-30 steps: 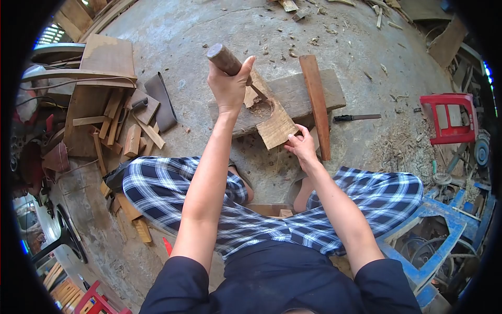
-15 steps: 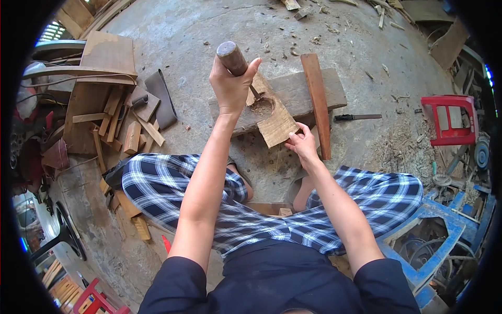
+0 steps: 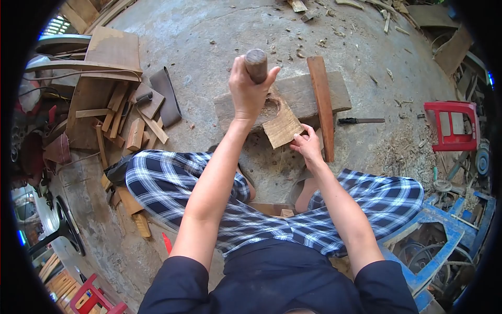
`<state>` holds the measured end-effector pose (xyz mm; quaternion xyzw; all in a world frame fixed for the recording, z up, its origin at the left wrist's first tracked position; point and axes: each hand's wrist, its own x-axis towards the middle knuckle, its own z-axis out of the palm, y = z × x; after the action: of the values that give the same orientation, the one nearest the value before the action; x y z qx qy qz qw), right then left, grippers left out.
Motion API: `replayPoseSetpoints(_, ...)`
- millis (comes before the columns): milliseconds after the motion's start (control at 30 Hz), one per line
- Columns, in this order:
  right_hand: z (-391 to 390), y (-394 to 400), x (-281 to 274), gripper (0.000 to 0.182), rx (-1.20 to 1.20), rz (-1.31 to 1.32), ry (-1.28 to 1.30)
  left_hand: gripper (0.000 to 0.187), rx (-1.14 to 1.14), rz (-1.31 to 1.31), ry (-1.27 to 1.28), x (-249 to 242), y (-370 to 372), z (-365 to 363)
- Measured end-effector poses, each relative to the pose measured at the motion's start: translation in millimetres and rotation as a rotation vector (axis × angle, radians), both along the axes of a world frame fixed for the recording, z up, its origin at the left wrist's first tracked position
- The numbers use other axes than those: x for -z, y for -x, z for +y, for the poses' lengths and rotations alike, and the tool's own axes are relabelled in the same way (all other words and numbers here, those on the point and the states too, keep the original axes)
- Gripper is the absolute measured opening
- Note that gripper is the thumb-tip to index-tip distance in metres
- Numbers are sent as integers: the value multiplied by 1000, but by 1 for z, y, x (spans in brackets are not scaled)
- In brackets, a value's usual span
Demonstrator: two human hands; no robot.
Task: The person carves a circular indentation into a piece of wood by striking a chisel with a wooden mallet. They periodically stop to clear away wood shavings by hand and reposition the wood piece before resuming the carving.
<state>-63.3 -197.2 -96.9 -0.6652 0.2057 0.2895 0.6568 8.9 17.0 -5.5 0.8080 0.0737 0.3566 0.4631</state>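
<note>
My left hand [image 3: 248,94] is wrapped around the thick wooden handle of a gouge [image 3: 256,65], its end pointing up toward me; the blade is hidden behind the hand. Below it lies a pale wooden piece [image 3: 283,130] with a round hollow carved in it, partly covered by my hand. My right hand [image 3: 308,145] pinches the near right corner of this piece between thumb and fingers. The piece rests on a thick grey wooden plank [image 3: 334,92] on the floor. A long reddish-brown wooden board [image 3: 321,107] lies across the plank to the right.
A thin dark tool [image 3: 361,120] lies right of the board. Farther right stand a red plastic stool [image 3: 431,149] and a blue metal frame [image 3: 413,272]. Wood offcuts [image 3: 135,135] and a dark flat strip [image 3: 166,97] lie on the left. Shavings litter the concrete floor.
My left hand and the gouge have shifted right and slightly down in view, and the handle stands more upright. The hand covers more of the hollow. My right hand keeps its hold.
</note>
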Motion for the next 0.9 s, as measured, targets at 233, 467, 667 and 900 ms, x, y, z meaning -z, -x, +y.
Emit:
replayPoseSetpoints(233,-11,-5,-31,66,-148,-941,928,49,47,67,204,5,4,-10)
replayPoseSetpoints(467,-41,-36,17,92,-195,-506,989,42,32,-51,339,-12,8,2)
replayPoseSetpoints(667,-39,-57,-9,66,-48,-396,693,41,20,-77,381,0,-1,3)
replayPoseSetpoints(900,-2,-25,-111,50,183,-699,265,47,24,-32,343,3,-4,-2)
